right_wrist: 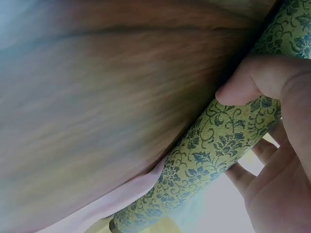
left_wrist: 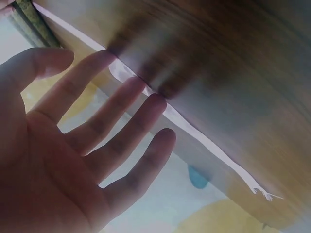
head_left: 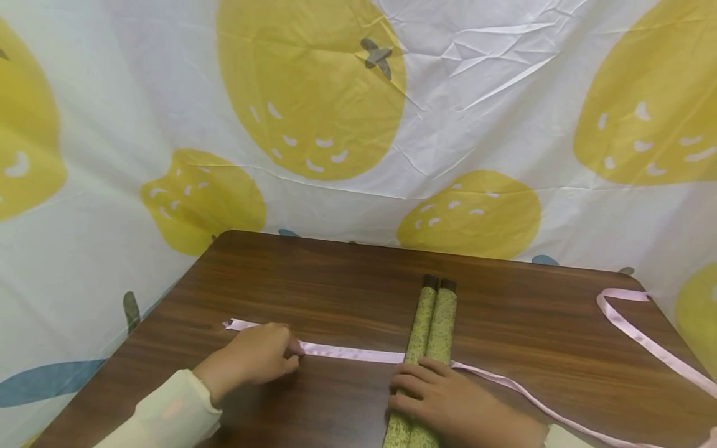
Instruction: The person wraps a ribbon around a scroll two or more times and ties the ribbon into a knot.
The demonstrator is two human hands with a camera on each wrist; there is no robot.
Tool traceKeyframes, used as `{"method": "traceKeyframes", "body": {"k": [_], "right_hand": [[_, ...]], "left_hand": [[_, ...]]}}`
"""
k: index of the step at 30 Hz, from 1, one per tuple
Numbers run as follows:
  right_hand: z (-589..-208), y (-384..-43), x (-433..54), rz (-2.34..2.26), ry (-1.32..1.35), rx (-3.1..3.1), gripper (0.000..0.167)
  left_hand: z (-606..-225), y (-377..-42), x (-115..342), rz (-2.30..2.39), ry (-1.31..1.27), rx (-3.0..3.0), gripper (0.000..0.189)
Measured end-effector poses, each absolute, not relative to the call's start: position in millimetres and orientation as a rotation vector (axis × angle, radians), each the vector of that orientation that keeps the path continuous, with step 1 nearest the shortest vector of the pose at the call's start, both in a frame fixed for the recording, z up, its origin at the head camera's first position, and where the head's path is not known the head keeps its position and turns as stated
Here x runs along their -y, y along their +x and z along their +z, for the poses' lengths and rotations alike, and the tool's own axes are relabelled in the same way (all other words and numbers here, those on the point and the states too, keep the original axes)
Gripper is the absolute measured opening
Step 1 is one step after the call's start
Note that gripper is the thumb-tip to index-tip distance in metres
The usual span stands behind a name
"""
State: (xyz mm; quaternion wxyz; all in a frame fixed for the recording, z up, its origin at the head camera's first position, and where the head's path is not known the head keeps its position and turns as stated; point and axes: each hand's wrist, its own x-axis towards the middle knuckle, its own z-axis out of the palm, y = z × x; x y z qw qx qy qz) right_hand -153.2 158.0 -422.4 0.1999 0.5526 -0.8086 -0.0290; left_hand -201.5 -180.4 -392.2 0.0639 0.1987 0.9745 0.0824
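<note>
A scroll (head_left: 441,326), seen as two parallel rolls in green-gold floral cloth with dark end caps, lies lengthwise on the table. My right hand (head_left: 448,398) grips its near part. In the right wrist view, the thumb lies along one side of the patterned roll (right_wrist: 204,155) and the fingers reach round the other. A pink satin ribbon (head_left: 353,354) runs crosswise beneath the scroll. Left of it, my left hand (head_left: 259,353) touches the ribbon on the tabletop; in the left wrist view its fingers are spread, with fingertips (left_wrist: 155,101) on the ribbon's edge.
The brown wooden table (head_left: 313,280) has a far edge against a white curtain (head_left: 336,208) printed with yellow fruit. The ribbon's long right part (head_left: 644,343) loops across the right side and over the table edge. Its frayed left end (head_left: 238,324) lies beyond my left hand.
</note>
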Motion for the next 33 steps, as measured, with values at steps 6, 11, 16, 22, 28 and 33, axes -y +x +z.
{"method": "traceKeyframes", "body": {"k": [6,11,16,22,28,33], "right_hand": [[-419,-154,-171,-0.119,1.513,2.28,0.057],[-414,-155,-178,-0.146,1.501,2.276,0.056],[-414,-155,-181,-0.216,1.5,2.327,0.072],[-417,-155,-184,-0.247,1.491,2.332,0.074],[-419,-154,-185,-0.304,1.478,2.324,0.078],[-419,-154,-186,-0.342,1.467,2.329,0.08]], "left_hand": [[-391,-205,194,0.232,0.543,-2.947,0.012],[-392,-207,204,0.227,0.506,-2.967,0.014],[-392,-209,215,0.209,0.439,-2.974,0.014],[-390,-210,225,0.175,0.354,-2.986,0.013],[-390,-211,232,0.17,0.328,-2.995,0.014],[-390,-212,237,0.157,0.306,-3.007,0.018]]}}
